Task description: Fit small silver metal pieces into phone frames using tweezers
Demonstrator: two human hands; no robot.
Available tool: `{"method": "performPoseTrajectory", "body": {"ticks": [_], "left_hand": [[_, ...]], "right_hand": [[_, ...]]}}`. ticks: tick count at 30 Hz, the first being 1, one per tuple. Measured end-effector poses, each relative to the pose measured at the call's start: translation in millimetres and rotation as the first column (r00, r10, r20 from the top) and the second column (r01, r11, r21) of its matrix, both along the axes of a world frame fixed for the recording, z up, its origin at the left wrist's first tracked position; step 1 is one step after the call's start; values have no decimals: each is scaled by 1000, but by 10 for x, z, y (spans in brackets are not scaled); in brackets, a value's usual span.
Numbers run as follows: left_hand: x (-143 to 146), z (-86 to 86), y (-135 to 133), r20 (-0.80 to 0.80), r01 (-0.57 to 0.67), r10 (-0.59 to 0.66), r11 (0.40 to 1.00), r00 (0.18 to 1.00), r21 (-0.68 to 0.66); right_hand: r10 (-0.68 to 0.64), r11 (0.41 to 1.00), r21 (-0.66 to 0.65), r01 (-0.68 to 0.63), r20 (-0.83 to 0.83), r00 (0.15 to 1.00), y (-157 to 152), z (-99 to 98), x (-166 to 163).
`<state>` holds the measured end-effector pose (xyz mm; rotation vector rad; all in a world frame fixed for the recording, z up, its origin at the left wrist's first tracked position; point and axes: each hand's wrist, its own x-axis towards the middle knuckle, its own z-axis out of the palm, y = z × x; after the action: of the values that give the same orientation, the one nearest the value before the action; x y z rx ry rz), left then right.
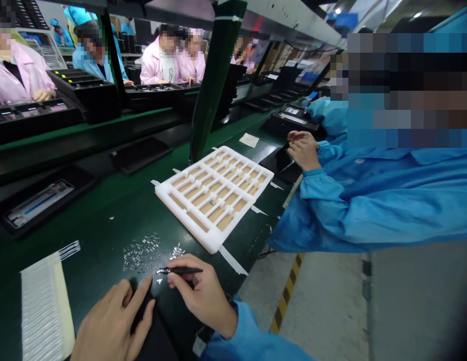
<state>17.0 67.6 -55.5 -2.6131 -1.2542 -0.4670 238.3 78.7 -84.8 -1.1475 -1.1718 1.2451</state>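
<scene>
My right hand pinches black tweezers, with a tiny silver part at their tip. Just above it, several small silver metal parts lie scattered on the dark green bench. My left hand is at the bottom edge of the view, with its thumb and fingers around a black flat piece, which is partly hidden. Beyond both hands sits a white foam tray with tan-bottomed slots. A white sheet with fine rows lies to the left.
A co-worker in a blue smock sits at the right, one hand raised over the bench edge. A green post stands ahead. Black trays line a raised shelf, with workers in pink and blue beyond. Yellow-black tape marks the floor.
</scene>
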Motion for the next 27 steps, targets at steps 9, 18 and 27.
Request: {"method": "performPoseTrajectory", "body": {"ticks": [9, 18, 27], "left_hand": [[4, -21, -56, -21, -40, 40, 999, 999, 17], [-18, -69, -35, -63, -30, 32, 999, 997, 35], [-7, -37, -11, -57, -31, 33, 998, 998, 51]], "right_hand": [[75, 995, 58, -80, 70, 995, 3, 18, 37], [52, 994, -96, -57, -60, 997, 97, -2, -110], [-1, 996, -85, -6, -79, 997, 66, -24, 47]]}}
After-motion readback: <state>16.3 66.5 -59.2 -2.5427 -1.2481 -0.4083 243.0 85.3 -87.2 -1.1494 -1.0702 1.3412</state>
